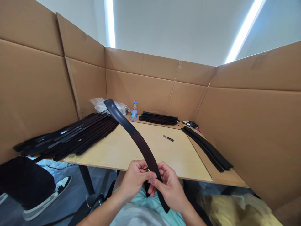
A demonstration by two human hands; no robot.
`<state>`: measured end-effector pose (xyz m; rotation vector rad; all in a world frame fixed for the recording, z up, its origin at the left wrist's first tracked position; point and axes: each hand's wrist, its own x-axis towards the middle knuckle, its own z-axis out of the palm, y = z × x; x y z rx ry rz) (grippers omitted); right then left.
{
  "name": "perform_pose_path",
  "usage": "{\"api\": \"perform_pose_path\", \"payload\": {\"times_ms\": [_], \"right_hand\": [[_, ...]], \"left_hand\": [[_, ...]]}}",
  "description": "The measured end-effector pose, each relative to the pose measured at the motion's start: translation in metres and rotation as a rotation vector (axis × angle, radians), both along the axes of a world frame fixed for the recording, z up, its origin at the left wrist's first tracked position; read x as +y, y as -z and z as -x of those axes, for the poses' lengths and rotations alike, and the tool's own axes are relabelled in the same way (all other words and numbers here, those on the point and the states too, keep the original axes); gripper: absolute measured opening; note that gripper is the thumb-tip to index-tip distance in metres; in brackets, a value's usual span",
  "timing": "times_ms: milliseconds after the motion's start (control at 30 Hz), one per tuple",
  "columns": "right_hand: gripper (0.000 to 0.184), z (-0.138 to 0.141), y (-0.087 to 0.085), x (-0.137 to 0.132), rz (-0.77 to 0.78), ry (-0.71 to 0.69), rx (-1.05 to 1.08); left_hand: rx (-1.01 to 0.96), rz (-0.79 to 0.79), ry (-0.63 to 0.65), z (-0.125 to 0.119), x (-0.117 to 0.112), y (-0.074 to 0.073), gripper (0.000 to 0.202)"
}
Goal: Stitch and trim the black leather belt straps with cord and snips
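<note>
The left hand [137, 177] and right hand [173, 189] have their grip clamped on the strip [144, 148] at the worktop's [113, 152] front edge, one end raised; I'd pinch evenly, thumbs close, to stop swaying.

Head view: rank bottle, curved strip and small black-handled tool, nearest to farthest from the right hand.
1. Curved strip: held in the right hand.
2. Small black-handled tool: ahead, on the tabletop.
3. Bottle: farther ahead, leftward, near the back cardboard.
</note>
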<state>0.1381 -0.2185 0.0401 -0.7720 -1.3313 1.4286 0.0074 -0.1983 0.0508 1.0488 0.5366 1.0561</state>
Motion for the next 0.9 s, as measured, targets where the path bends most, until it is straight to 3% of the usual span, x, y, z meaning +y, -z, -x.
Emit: {"api": "perform_pose_path", "payload": {"times_ms": [267,467,633,900], "right_hand": [[0.042,0.004,0.003,-0.003,-0.047,0.122,-0.031],[0.029,0.001,0.005,-0.002,-0.096,0.072,0.113],[0.027,-0.004,0.003,0.003,-0.136,0.129,0.073],[0.06,-0.009,-0.001,0.005,-0.068,0.107,0.043]], "left_hand": [[0.048,0.05,-0.122,0.002,0.003,0.004,0.028],[-0.004,0.068,-0.228,0.004,0.006,0.001,0.039],[0.052,0.003,-0.179,0.006,0.005,-0.005,0.036],[0.048,0.012,-0.111,0.008,0.006,-0.004,0.038]]}}
